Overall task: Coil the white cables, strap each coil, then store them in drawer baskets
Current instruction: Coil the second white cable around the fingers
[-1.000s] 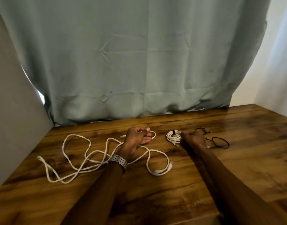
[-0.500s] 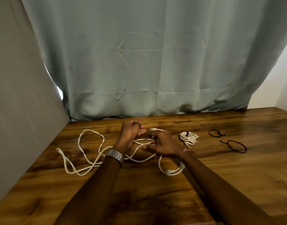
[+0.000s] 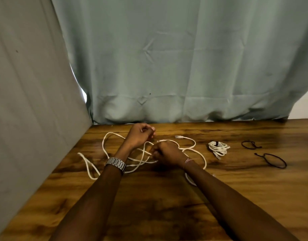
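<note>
On the tabletop point(image 3: 167, 197) lie two white cables and two black straps. One cable point(image 3: 104, 145) is loose, sprawling in open loops across the left and middle of the wood; its spread runs mostly left to right, from a long narrow loop near the grey wall point(image 3: 28, 101) to a curve that passes under the right forearm. One plug end point(image 3: 178, 136) lies free behind the hands, pointing left, with its lead trailing off to the right. The other cable is a coil point(image 3: 218, 148), already bound by a dark band at its far side, lying flat to the right of the hands and well apart from them; its short tail points toward the near edge. The two straps lie farther right: a small one point(image 3: 250, 145) at the back and a larger loop point(image 3: 273, 160) nearer, its long axis running left to right. The left hand point(image 3: 141, 135), above a metal watch point(image 3: 116, 163), is raised over the loose cable with fingers curled in toward the thumb; whether it pinches a strand I cannot tell. The right hand point(image 3: 165, 152), with a thin wrist band point(image 3: 188, 160), is closed in a fist around strands of the loose cable near the middle of the tangle. A grey-green curtain point(image 3: 184, 58) hangs behind the tabletop.
</note>
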Action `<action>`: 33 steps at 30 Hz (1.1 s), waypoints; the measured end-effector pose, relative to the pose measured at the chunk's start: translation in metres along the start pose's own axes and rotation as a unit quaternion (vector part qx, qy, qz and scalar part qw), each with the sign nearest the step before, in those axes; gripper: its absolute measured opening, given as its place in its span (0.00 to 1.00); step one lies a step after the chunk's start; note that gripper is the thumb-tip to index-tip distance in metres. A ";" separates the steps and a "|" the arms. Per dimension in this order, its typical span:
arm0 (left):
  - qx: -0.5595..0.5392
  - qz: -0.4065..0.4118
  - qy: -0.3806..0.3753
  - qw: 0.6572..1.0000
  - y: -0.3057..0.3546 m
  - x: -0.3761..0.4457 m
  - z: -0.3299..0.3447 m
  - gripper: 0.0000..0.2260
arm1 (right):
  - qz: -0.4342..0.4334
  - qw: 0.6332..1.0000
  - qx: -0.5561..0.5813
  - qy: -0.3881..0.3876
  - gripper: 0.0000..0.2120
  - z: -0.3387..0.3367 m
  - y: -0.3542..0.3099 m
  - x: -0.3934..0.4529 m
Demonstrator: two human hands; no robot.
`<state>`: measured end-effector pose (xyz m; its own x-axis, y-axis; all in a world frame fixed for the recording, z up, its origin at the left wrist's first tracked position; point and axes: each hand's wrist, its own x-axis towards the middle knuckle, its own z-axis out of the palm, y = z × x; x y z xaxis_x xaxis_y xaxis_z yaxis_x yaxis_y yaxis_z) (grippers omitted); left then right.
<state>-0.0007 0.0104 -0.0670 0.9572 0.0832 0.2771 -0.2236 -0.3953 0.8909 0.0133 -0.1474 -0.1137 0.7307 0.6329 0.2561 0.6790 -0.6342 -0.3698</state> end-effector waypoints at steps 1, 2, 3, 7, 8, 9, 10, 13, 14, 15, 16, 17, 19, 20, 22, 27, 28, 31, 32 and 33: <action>0.029 0.021 -0.006 0.999 0.000 0.000 -0.002 0.07 | -0.004 0.999 0.024 0.035 0.05 -0.007 0.000 0.002; 0.050 0.038 -0.010 0.998 0.001 -0.001 -0.003 0.06 | -0.007 0.997 0.040 0.069 0.04 -0.015 0.000 0.004; 0.061 0.053 -0.013 0.997 0.004 -0.002 -0.005 0.05 | -0.011 0.994 0.048 0.099 0.04 -0.023 -0.002 0.007; 0.131 0.144 0.016 0.981 0.020 0.001 -0.012 0.12 | -0.050 0.981 0.046 0.179 0.06 -0.055 -0.011 0.015; 0.150 0.164 0.026 0.975 0.025 0.002 -0.015 0.14 | -0.062 0.976 0.049 0.203 0.06 -0.065 -0.014 0.017; 0.166 0.182 0.039 0.968 0.029 0.004 -0.020 0.16 | -0.071 0.968 0.057 0.233 0.06 -0.076 -0.016 0.019; 0.177 0.195 0.052 0.963 0.032 0.006 -0.024 0.17 | -0.073 0.958 0.074 0.266 0.06 -0.088 -0.018 0.021; 0.196 0.210 0.084 0.954 0.032 0.014 -0.042 0.20 | -0.058 0.920 0.130 0.367 0.06 -0.129 -0.020 0.027; 0.198 0.211 0.084 0.953 0.032 0.016 -0.047 0.19 | -0.058 0.910 0.134 0.387 0.06 -0.141 -0.021 0.029; 0.195 0.209 0.080 0.955 0.033 0.017 -0.050 0.17 | -0.063 0.905 0.134 0.399 0.06 -0.151 -0.022 0.030; 0.191 0.204 0.075 0.957 0.036 0.018 -0.053 0.16 | -0.071 0.901 0.131 0.408 0.07 -0.159 -0.024 0.032; 0.187 0.196 0.070 0.960 0.039 0.018 -0.055 0.14 | -0.076 0.897 0.127 0.416 0.07 -0.164 -0.026 0.033; 0.196 0.195 0.067 0.959 0.047 0.020 -0.058 0.14 | -0.081 0.885 0.119 0.444 0.07 -0.169 -0.029 0.036; 0.219 0.208 0.065 0.951 0.050 0.022 -0.061 0.16 | -0.080 0.877 0.114 0.459 0.07 -0.170 -0.030 0.038; 0.289 0.230 0.035 0.928 0.057 0.027 -0.067 0.21 | -0.071 0.864 0.117 0.484 0.07 -0.172 -0.032 0.040; 0.390 0.160 -0.103 0.901 0.084 0.025 -0.072 0.25 | -0.040 0.835 0.193 0.513 0.08 -0.175 -0.037 0.046; 0.393 0.155 -0.116 0.899 0.089 0.022 -0.071 0.23 | -0.030 0.828 0.200 0.522 0.08 -0.176 -0.038 0.048; 0.303 0.126 -0.177 0.928 0.090 0.016 -0.075 0.15 | 0.012 0.814 0.218 0.539 0.08 -0.180 -0.038 0.050; 0.268 0.121 -0.197 0.935 0.088 0.013 -0.075 0.14 | 0.025 0.812 0.224 0.539 0.08 -0.181 -0.037 0.050; 0.246 0.119 -0.209 0.939 0.086 0.010 -0.074 0.15 | 0.036 0.810 0.230 0.538 0.07 -0.182 -0.037 0.050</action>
<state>-0.0234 0.0451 0.0389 0.9022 -0.3874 0.1897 -0.4271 -0.7400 0.5196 0.0376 -0.1732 0.0753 0.5740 -0.3086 0.7585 0.7148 -0.2631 -0.6479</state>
